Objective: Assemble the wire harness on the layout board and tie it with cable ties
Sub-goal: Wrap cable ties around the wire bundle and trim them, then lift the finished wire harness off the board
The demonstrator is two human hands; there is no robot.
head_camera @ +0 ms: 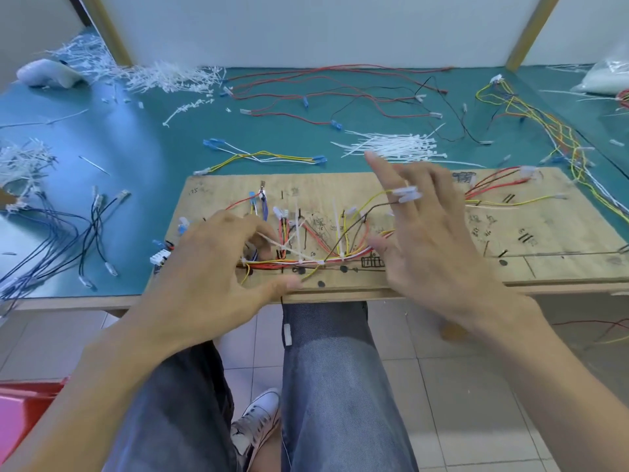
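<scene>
The wooden layout board (544,233) lies at the table's near edge. On it a wire harness (340,260) of red, yellow, white and brown wires runs along the drawn line, with several white cable ties standing up from it. My left hand (218,264) is curled over the harness's left end, where a cable tie tail comes out from under its fingers. My right hand (425,233) hovers over the board's middle, blurred, with its fingers spread and straight. White terminals (406,194) of a yellow and a brown wire lie across its fingers.
A pile of fresh cable ties (391,146) lies just behind the board. Loose red and black wires (340,86), yellow and white wires (265,156), dark blue wires (68,233) and a coloured wire bundle (544,124) cover the green mat. Tie scraps (163,76) lie at the back left.
</scene>
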